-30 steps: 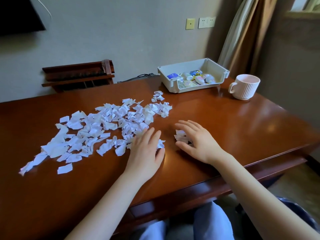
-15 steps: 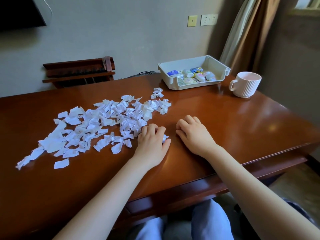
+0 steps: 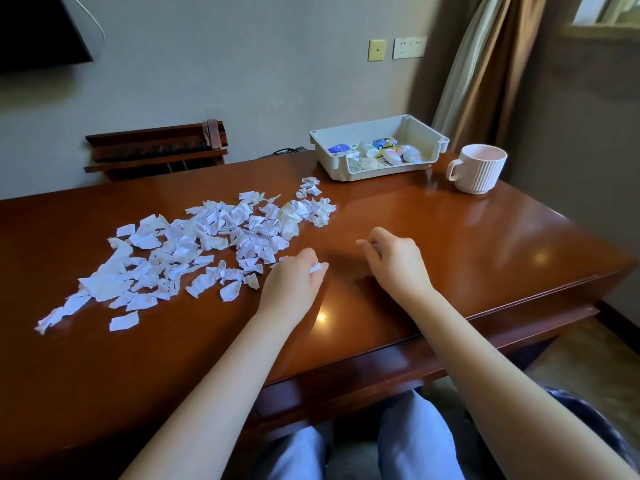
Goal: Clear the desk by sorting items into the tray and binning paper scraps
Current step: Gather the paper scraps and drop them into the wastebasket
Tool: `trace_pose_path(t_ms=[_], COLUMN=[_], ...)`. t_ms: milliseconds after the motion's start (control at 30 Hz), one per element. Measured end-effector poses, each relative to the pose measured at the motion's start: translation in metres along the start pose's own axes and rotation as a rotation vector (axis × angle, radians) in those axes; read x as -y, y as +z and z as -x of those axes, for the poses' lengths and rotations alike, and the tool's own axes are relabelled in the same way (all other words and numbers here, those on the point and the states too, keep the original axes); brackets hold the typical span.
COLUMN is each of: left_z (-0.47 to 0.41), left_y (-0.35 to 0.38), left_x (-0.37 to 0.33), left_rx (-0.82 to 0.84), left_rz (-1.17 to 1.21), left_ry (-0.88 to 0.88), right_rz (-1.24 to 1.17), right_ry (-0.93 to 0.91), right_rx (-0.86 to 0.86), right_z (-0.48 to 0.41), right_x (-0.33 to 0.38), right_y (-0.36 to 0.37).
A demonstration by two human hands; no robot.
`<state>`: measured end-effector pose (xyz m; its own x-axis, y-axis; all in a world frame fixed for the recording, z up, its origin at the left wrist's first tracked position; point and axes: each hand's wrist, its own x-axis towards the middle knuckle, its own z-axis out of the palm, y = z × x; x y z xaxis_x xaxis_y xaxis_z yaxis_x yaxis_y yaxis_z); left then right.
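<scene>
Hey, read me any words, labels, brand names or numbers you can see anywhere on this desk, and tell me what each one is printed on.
No text here is legible.
Paper scraps: some carry faint dark marks, too small to read.
Small packets in the tray: the blue packet has white print, too blurred to read.
Mug: plain ribbed, no lettering visible.
Wall sockets: no readable marking.

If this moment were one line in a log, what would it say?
stage: gathering scraps | left hand: closed on paper scraps | right hand: curled, contents unclear | scrap pile: on desk | tray: filled
</scene>
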<state>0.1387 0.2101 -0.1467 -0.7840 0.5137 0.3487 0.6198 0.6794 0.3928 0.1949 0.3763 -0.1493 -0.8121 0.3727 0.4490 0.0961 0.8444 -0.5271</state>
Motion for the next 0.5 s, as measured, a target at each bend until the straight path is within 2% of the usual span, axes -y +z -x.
trace_pose_path(t_ms=[100, 200, 500], left_z=[0.0, 0.001, 0.0], left_y=[-0.003, -0.006, -0.002], left_x=[0.001, 0.0, -0.072], left_rx=[-0.032, -0.074, -0.185], left_rz=[0.158, 0.21, 0.49], left_ry=[-0.107, -0.124, 0.095], right_rz=[-0.147, -0.233, -0.427], right_ry=[0.048, 0.024, 0.136], right_rx=[-0.067, -0.167, -0.421], right_z=[0.002, 0.006, 0.027], right_x=[0.005, 0.013, 0.011], right_y=[-0.007, -0.012, -0.066])
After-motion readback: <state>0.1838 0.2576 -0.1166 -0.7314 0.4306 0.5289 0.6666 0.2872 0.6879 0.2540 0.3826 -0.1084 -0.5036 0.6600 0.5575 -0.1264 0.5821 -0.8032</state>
